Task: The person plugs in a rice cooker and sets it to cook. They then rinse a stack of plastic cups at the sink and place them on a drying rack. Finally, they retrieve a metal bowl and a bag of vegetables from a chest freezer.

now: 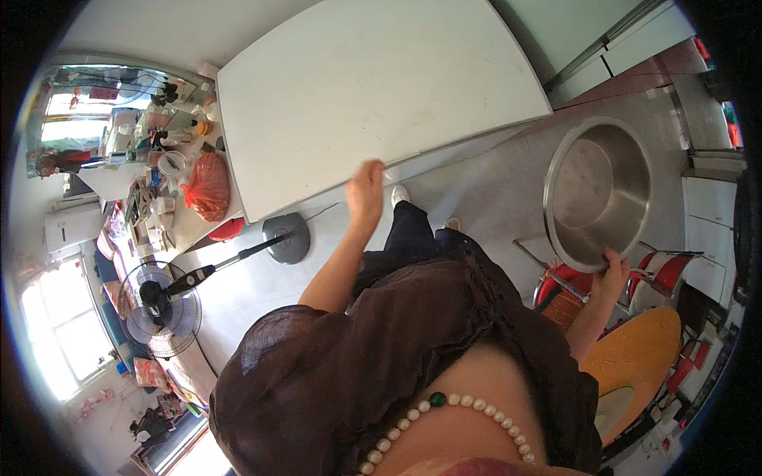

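Observation:
A large, wide metal basin (598,193) is held out at the right by its rim, tilted so that its inside shows; my right hand (610,273) grips the rim at its lower edge. My left hand (366,190) is at the near edge of a white tabletop (381,95), its fingers bent and slightly blurred. Whether those fingers touch or hold the edge cannot be made out.
A standing fan (159,303) with a round base is at the left. Beside the white table, a cluttered counter bears a red plastic bag (208,187). Red chairs (661,276) and a round orange-brown table (640,363) stand at the lower right.

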Motion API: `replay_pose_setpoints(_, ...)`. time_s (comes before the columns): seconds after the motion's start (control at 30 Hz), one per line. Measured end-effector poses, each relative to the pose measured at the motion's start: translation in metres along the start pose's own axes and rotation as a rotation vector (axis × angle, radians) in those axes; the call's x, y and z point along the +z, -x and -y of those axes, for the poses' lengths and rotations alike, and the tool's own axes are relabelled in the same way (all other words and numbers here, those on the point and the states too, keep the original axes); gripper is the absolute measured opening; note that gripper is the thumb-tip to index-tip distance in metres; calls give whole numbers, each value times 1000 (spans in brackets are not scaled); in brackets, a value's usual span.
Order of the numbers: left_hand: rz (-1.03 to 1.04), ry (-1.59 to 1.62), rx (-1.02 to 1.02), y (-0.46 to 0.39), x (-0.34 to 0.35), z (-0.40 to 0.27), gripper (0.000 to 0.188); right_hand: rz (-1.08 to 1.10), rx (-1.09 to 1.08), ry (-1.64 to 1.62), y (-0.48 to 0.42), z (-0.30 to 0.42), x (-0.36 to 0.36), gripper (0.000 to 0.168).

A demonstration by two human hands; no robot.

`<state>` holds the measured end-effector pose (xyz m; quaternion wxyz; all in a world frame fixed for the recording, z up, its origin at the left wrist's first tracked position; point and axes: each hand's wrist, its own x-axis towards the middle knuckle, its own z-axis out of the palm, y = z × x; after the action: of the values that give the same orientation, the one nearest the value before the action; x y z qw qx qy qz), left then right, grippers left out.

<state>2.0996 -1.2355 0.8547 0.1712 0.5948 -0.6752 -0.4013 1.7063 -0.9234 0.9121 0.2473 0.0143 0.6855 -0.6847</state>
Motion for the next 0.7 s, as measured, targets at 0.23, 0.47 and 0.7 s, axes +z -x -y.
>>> replay_pose_setpoints(0.23, -257, -710, 323, -54, 36, 24, 77, -133, 35, 32, -11, -2, -1, 37)
replay_pose_setpoints(0.47, -13, -456, 667, -20, 63, -23, 89, -116, 12, 77, -33, 11, -3, 36)
replay_pose_setpoints(0.7, -703, -755, -175, -98, -179, 183, 64, 39, 11, 91, -53, 8, 7, 31)
